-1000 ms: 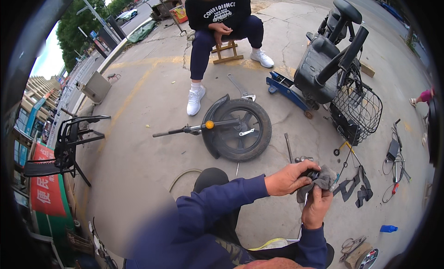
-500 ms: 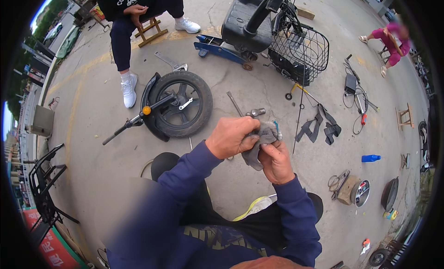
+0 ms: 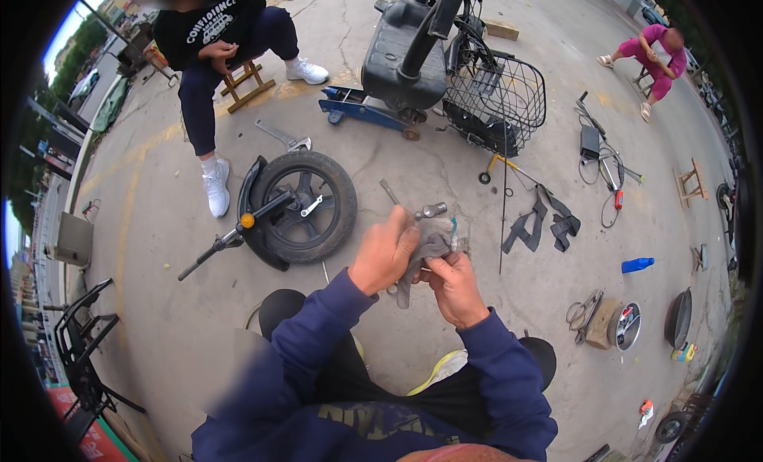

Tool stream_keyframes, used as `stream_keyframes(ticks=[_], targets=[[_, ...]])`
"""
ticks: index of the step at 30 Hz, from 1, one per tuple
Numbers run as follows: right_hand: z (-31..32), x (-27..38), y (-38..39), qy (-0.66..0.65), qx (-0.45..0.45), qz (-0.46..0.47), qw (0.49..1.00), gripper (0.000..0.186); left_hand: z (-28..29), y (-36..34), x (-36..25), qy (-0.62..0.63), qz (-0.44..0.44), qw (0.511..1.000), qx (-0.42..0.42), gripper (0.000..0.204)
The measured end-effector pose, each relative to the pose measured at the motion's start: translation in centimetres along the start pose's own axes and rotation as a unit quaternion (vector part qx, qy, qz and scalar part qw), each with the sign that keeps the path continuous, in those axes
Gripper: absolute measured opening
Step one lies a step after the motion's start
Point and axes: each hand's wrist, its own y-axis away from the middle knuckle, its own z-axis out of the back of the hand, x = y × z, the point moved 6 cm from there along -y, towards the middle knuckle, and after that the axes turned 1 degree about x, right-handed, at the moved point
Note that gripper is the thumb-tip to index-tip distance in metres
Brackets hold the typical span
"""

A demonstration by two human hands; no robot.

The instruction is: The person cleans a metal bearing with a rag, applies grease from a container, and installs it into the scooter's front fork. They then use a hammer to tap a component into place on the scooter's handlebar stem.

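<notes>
A crumpled grey rag (image 3: 431,249) is held between my hands, above the pavement. My left hand (image 3: 383,254) is closed, its thumb and fingers pressed on the rag's left side. My right hand (image 3: 457,293) pinches the rag from the right; anything wrapped inside is hidden. Beside the rag's far right edge shows a small clear piece with a teal strip (image 3: 455,233), too small to name. Just beyond my hands lie a hammer (image 3: 431,211) and a metal rod (image 3: 389,192). Farther left, a black spoked wheel (image 3: 344,215) with its fender and fork lies flat.
An adjustable wrench (image 3: 284,136) lies beyond the wheel. A blue floor jack (image 3: 358,108) stands by the scooter body (image 3: 405,60) and its wire basket (image 3: 509,96). To the right are black strips (image 3: 528,227), a blue bottle (image 3: 637,265) and a metal bowl (image 3: 628,327). Two people sit nearby.
My hands and the rag have come slightly nearer and to the left. The left fingers have lifted and shifted on the rag, which hangs differently. The whole view has shifted a little.
</notes>
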Motion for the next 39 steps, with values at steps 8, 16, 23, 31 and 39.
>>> stream_keyframes(ticks=[8,16,23,31,39], targets=[[-0.8,1.8,1.2,0.480,0.086,0.214,0.847,0.013,-2.2,0.9,4.6,0.090,0.102,0.987,0.087,0.049],[2.2,-0.9,-0.2,0.125,-0.011,0.052,0.991,0.015,-2.1,0.3,2.7,0.073,0.069,0.994,0.043,0.059],[1.2,-0.5,0.5,-0.097,0.035,-0.032,0.994,0.022,0.8,-0.8,-1.5,-0.056,-0.114,0.989,0.073,0.034],[-0.5,1.4,1.3,0.489,0.052,0.232,0.840,0.017,-1.0,0.8,2.0,0.088,0.036,0.995,0.027,0.053],[2.0,-1.4,0.6,-0.015,-0.027,-0.028,0.999,0.019,-1.7,-0.1,1.0,-0.030,0.096,0.988,0.118,0.056]])
